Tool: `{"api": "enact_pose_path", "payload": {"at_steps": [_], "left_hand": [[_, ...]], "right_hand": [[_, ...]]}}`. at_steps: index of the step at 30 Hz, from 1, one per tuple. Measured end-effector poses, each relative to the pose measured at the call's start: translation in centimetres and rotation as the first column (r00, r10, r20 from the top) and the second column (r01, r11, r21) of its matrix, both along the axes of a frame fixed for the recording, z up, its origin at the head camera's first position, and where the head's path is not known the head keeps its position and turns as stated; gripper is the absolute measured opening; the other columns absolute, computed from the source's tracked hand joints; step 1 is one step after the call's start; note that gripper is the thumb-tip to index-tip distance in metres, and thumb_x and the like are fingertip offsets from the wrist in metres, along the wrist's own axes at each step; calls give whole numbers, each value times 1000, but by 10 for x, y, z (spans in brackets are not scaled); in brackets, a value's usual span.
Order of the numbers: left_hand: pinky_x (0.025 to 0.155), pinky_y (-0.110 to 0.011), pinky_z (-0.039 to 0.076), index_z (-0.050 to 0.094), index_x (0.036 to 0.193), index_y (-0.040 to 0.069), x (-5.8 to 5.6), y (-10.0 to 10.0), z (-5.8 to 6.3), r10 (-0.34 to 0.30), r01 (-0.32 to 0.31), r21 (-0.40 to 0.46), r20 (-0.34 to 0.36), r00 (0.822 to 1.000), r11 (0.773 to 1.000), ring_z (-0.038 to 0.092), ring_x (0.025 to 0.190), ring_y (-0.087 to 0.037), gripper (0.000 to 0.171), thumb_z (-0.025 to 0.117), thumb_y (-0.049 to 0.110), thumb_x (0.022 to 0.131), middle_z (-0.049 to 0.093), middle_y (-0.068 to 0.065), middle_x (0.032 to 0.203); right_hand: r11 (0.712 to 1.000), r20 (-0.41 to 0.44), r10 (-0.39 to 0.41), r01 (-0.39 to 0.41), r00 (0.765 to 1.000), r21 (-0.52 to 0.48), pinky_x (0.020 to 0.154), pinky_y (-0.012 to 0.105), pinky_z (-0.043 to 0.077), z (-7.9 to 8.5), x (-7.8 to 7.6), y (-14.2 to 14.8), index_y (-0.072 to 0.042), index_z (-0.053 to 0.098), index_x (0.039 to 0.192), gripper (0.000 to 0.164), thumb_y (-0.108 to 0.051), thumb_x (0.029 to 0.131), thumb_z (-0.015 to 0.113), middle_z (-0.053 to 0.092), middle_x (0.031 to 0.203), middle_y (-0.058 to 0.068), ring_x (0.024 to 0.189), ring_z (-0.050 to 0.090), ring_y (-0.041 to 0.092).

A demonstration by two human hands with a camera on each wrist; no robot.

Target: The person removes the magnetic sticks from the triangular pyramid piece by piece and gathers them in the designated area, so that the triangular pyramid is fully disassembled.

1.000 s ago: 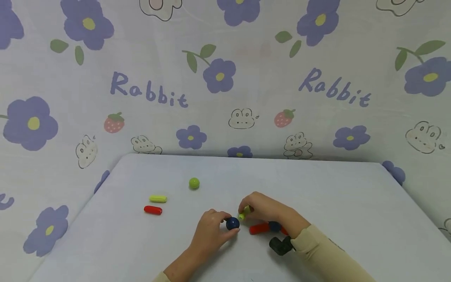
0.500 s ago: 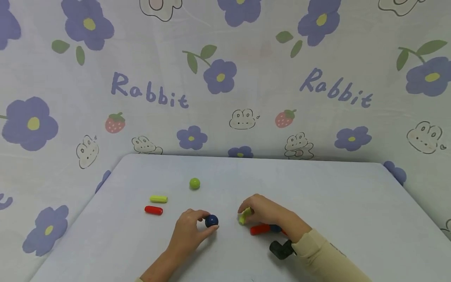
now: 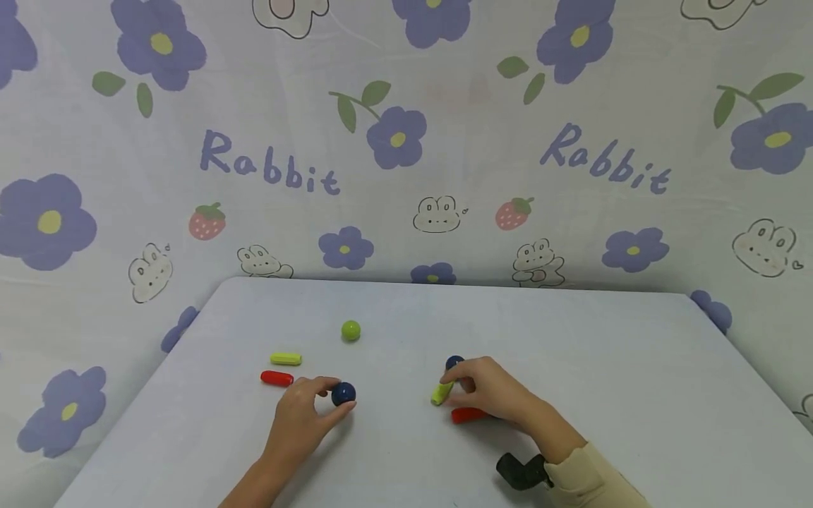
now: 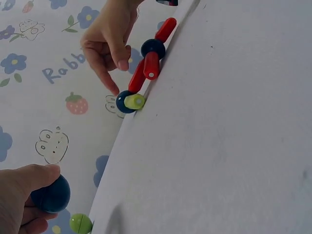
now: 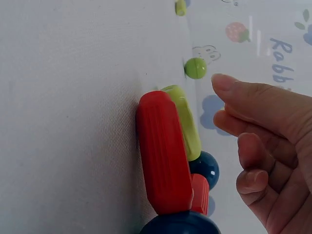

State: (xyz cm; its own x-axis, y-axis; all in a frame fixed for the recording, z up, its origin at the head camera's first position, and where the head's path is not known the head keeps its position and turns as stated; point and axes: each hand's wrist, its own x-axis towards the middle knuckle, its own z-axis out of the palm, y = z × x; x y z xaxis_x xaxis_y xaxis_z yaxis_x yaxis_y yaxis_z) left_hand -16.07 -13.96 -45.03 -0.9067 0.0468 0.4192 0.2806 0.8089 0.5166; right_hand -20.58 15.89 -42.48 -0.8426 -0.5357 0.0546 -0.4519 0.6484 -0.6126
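Item: left grip [image 3: 301, 409], with a dark blue ball [image 3: 344, 394]. Shifted toward nine o'clock; I now see it near the red rod [image 3: 276, 379], formerly beside the right grip [image 3: 492, 388].
Item: right grip. Drawn back toward four o'clock, baring more of the yellow-green rod [image 3: 440, 396].
Item: second dark blue ball [image 3: 454, 361], newly visible to me at the rod's one o'clock.
Item: black device [image 3: 519, 473] at the right wrist. Moved toward five o'clock.
Item: patterned backdrop [image 3: 114, 282], left part. Slid toward nine o'clock.
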Motion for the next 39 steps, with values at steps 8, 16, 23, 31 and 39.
{"api": "enact_pose_path", "payload": {"at_steps": [8,16,23,31,39], "left_hand": [[68,-26,45,69,99,10,-7,-11,0,18,-18,0,13,1000,1000,55,81,-14,36,81,28,70,68,-1,88],[70,-30,46,68,103,6,-36,-13,2,11,-13,47,44,999,999,57,86,-19,39,78,29,74,68,-7,93],[67,-28,43,66,107,5,-63,-10,1,21,-26,72,61,998,997,56,86,-22,40,76,29,76,66,-10,92],[68,-31,44,66,107,4,-89,2,-1,-20,20,21,27,999,1000,55,83,-22,41,76,28,76,66,-11,91],[75,-36,47,68,103,4,-106,16,-4,-66,64,-39,-46,997,997,56,85,-22,38,78,27,75,69,-10,94]], "right_hand": [[994,-13,-111,110,994,-21,58,19,38,-4,7,16,-7,70,104,26,-14,79,73,64,89,1,72,46,13],[993,-38,-114,113,993,-24,50,18,36,-6,18,31,-5,70,102,27,-17,78,74,58,74,-2,57,41,5],[991,-42,-132,131,990,-14,50,19,37,-5,27,37,-6,70,102,27,-15,77,75,64,85,1,57,41,6],[989,-37,-149,149,988,-15,51,18,38,-10,31,39,-8,71,102,26,-8,76,74,66,90,2,57,42,5],[987,-31,-157,157,987,17,55,18,41,-15,35,36,-7,72,96,23,-5,74,75,69,96,4,64,45,7]]}}
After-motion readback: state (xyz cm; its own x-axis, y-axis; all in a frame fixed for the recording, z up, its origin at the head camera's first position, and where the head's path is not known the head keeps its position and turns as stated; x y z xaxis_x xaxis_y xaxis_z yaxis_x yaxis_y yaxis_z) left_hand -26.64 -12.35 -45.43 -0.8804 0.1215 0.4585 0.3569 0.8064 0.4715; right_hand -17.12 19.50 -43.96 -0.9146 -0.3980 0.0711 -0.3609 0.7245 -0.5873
